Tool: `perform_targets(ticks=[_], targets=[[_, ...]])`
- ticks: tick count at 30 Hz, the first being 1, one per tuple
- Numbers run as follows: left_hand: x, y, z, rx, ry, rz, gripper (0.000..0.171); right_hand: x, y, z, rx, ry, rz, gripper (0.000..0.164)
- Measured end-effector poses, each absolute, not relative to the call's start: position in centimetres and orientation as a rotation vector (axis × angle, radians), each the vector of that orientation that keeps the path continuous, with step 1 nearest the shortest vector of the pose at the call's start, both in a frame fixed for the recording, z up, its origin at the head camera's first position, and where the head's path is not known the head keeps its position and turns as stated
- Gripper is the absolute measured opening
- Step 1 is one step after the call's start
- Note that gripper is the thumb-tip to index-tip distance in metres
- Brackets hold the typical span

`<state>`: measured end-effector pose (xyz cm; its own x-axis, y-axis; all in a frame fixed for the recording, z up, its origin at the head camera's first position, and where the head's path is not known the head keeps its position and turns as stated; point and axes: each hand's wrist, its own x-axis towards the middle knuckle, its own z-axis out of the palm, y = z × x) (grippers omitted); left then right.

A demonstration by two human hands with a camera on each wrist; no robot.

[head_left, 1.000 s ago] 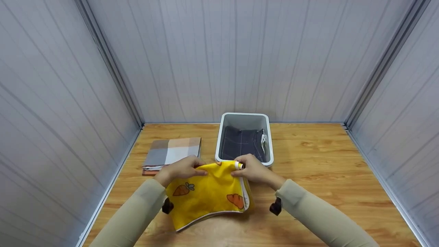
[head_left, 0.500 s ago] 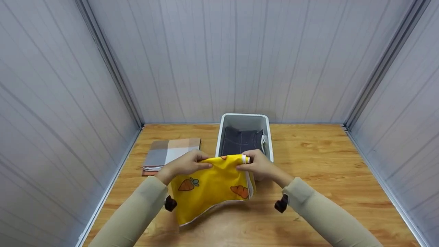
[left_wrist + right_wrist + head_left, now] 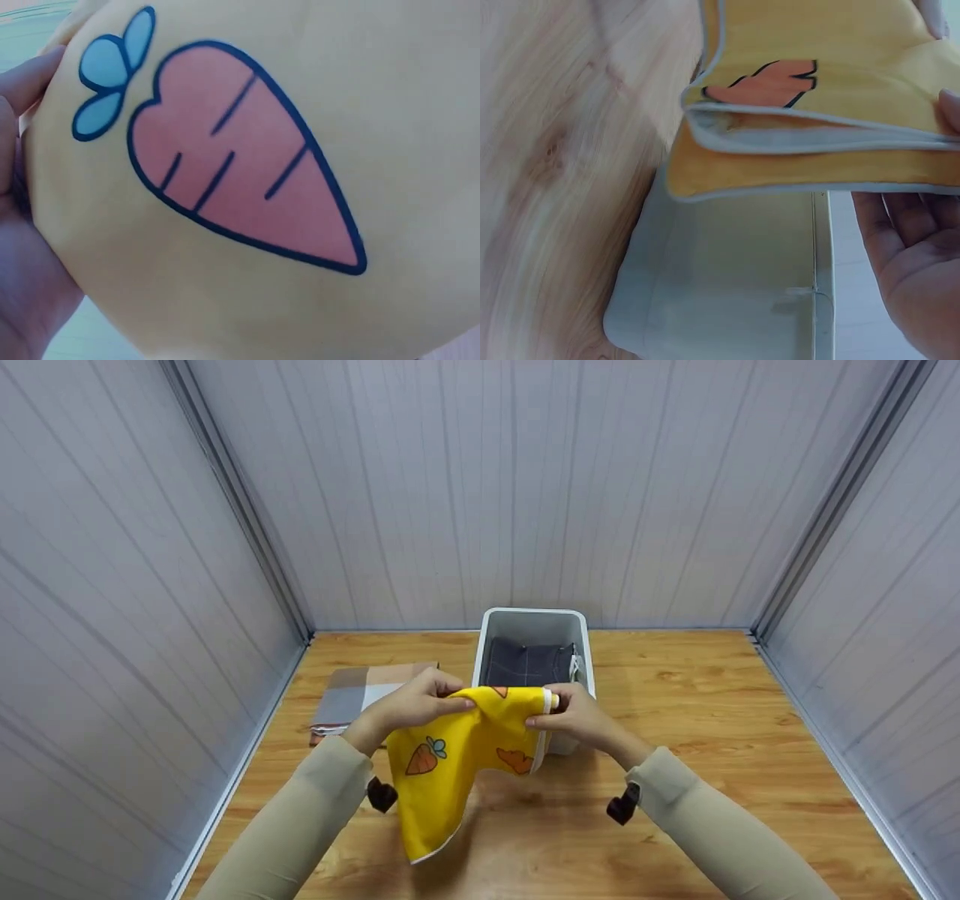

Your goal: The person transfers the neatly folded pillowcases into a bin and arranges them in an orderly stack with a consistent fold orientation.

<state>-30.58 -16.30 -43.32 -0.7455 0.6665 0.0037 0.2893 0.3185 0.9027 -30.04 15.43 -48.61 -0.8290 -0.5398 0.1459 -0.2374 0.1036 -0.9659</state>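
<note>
Yellow cloth hangs from both hands in the head view, held up in front of the bin and hiding the bin's near side. The left hand pinches its upper edge, thumb on the near face. The right hand has thumb and fingers clamped on the upper right corner, by the white trim. A lower left corner droops over the table, below the rest. Dark cloth lies inside the bin. Checked cloth lies flat on the table, left of the bin, partly behind the left hand. Both sleeves are beige.

From the left wrist, a carrot print on the yellow cloth fills the middle. The left hand shows only in part at the side, a digit against the cloth; I cannot tell how the other fingers lie here.

From the right wrist, the yellow cloth shows its layers parted at the white trim. The right hand's fingers are bent beneath it, with the bin beyond.
</note>
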Motion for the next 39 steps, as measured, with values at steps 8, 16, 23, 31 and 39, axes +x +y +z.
perform_targets(ticks=[8,16,23,31,39], targets=[[-30.8,-15.6,-41.6,0.835,2.172,1.544,0.027,-29.7,16.0,-48.8,-0.767,2.063,-1.853,0.047],[-30.9,-15.1,-40.1,0.88,2.108,1.676,0.026,-29.6,16.1,-49.2,-0.797,2.011,-1.897,0.051],[-31.1,-14.8,-38.7,1.005,1.983,1.816,0.023,-29.5,15.9,-49.6,-0.864,2.012,-1.873,0.059],[-31.1,-15.1,-38.1,1.0,1.916,1.894,0.023,-29.4,15.8,-50.0,-0.816,2.134,-1.857,0.059],[-31.2,-15.5,-38.7,0.917,1.976,1.905,0.026,-29.6,17.0,-49.7,-0.644,2.141,-1.974,0.047]])
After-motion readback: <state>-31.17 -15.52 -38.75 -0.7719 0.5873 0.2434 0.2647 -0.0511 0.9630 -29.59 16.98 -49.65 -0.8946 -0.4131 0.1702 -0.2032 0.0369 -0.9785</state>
